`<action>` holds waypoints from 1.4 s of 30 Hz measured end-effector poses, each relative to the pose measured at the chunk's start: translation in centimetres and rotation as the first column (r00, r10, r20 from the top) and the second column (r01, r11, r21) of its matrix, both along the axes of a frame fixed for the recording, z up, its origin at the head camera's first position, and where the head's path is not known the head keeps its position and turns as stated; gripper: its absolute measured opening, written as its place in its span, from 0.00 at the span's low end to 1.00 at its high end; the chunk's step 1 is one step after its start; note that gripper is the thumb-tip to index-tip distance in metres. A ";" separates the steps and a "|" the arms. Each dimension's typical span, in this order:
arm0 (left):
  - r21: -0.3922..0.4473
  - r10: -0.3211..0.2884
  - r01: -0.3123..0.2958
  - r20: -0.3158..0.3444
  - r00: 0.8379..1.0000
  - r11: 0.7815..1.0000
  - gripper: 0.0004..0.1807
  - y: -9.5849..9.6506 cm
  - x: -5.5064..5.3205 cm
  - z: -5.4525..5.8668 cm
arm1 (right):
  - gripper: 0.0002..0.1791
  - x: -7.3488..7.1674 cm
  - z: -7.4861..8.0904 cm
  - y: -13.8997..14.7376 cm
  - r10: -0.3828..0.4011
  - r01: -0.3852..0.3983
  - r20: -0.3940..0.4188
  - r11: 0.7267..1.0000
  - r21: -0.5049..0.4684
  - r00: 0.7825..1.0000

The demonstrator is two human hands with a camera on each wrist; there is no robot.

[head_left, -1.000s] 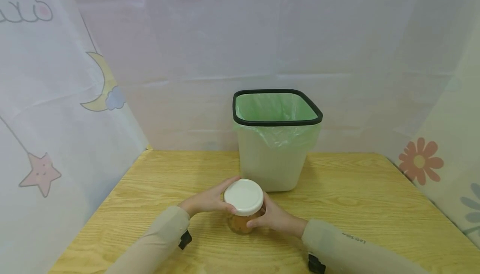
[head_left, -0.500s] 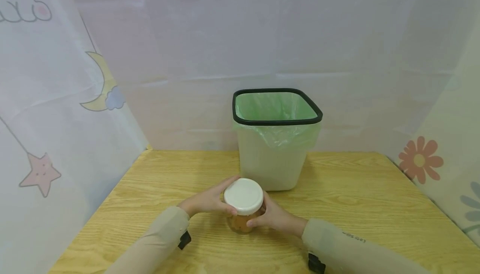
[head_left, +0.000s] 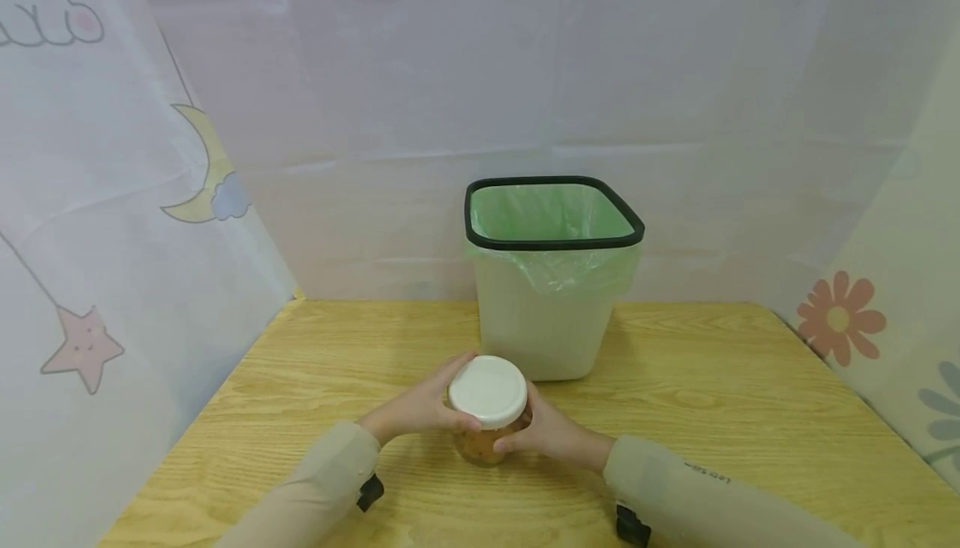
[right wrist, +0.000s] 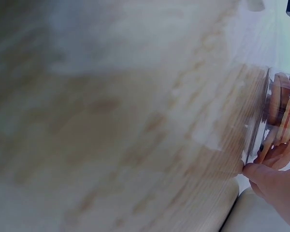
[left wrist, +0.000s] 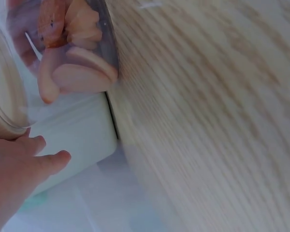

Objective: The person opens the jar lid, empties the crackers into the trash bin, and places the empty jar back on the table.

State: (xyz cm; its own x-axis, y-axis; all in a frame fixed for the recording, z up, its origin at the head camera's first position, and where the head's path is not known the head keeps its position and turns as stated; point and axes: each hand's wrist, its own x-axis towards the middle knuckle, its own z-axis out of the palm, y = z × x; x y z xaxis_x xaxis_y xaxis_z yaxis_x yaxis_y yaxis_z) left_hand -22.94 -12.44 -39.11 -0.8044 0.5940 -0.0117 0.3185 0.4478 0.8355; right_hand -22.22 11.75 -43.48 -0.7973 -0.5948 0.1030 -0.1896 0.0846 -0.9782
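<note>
A: Where's the jar?
B: Clear jar [head_left: 476, 448] upright, near side of the trash bin [head_left: 551, 319], toward its left edge, not touching it. Inside, pinkish-orange food pieces [left wrist: 79, 77] — sausage-like, kind uncertain.
A: Hands?
B: Both grasping. Left hand [head_left: 423, 402] has the white lid [head_left: 487, 389] by its side, thumb on the edge away from the bin. Right hand [head_left: 553, 435] grips the jar's body, thumb likewise facing away from the bin; its other fingers partly hidden.
A: Risks from here?
B: My reading: smooth surfaces, so a weak right grip could let the body turn along with the lid. A sudden jerk upward might tip the jar and scatter pieces toward the bin. Can't tell whether the lid is screwed or pressed on.
A: Surface and room?
B: Light wood-grain counter [head_left: 720, 414] under jar and bin alike. Bin has a black rim [head_left: 555, 244], green liner [head_left: 555, 268] folded over. Pale sheeting [head_left: 420, 114] behind it; printed moon [head_left: 197, 198] and star [head_left: 81, 348] left of the bin, red flower [head_left: 862, 323] to its right.
</note>
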 end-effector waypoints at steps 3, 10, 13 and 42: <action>0.005 0.019 -0.019 -0.007 1.000 1.000 0.62 0.2 0.3 0.0 | 0.58 0.0 0.1 0.0 0.007 -0.007 0.016 1.000 0.000 1.000; 0.026 0.038 -0.037 -0.047 0.998 0.999 0.63 0.6 0.7 -0.1 | 0.58 0.1 0.2 0.1 0.009 -0.009 0.030 1.000 0.008 0.999; 0.031 0.061 -0.059 -0.055 0.997 0.998 0.62 0.8 0.9 -0.1 | 0.58 0.1 0.3 0.1 0.010 -0.011 0.029 1.000 0.009 1.000; 0.093 0.205 -0.199 -0.055 0.977 0.975 0.61 1.8 2.4 -0.5 | 0.58 0.2 0.6 0.1 0.011 -0.012 0.040 1.000 0.019 0.999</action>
State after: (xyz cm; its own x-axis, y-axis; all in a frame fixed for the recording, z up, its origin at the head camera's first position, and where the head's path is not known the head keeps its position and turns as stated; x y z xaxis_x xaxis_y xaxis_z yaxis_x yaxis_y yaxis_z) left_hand -20.56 -10.65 -39.64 -0.9054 0.4154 0.0875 0.2824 0.4354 0.8548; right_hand -21.97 11.89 -42.86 -0.7935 -0.6057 0.0596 -0.1513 0.1014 -0.9833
